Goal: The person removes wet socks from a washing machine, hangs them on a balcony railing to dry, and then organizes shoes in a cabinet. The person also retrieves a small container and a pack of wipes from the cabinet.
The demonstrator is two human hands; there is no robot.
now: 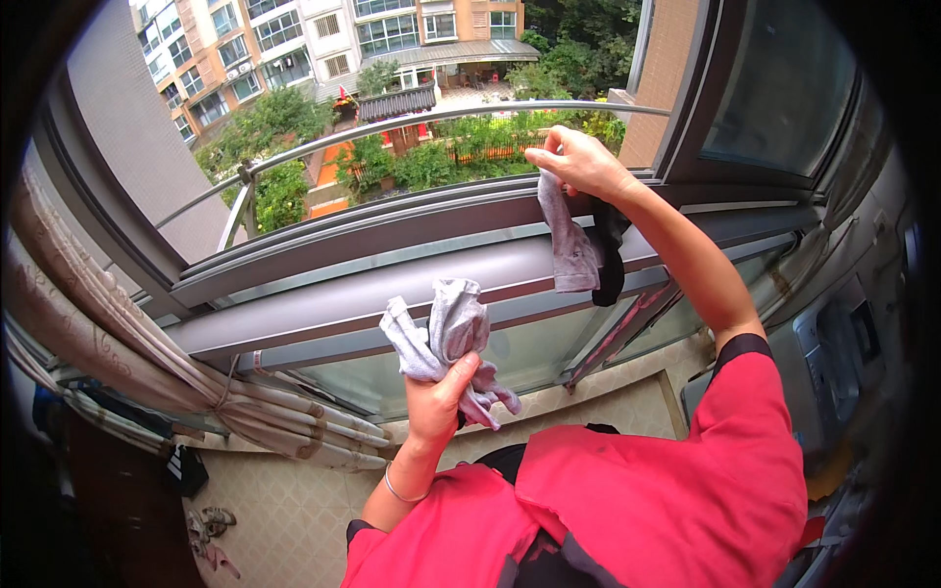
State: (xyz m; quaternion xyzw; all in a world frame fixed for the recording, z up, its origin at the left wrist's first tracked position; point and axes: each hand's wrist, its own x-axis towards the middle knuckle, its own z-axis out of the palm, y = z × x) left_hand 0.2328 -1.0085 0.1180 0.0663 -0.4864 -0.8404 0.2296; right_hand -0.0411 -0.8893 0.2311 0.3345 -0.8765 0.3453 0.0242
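My left hand (439, 400) grips a bunch of light grey socks (462, 323) in front of my chest. Their ends stick out above the fist and droop below it. My right hand (588, 163) is raised near the window sill, its thumb and forefinger pinched together. From it hangs a grey sock (570, 242), with a black sock (609, 257) partly behind. The upper ends of these two are hidden by the fingers, as is whatever small pale thing shows at the pinch.
Beyond the open window (412, 202) runs a metal railing (441, 114), with a garden and buildings outside. A tied curtain (147, 353) hangs at left. Shoes (213, 522) lie on the tiled floor (287, 500). To the right stands what looks like a washing machine (831, 360).
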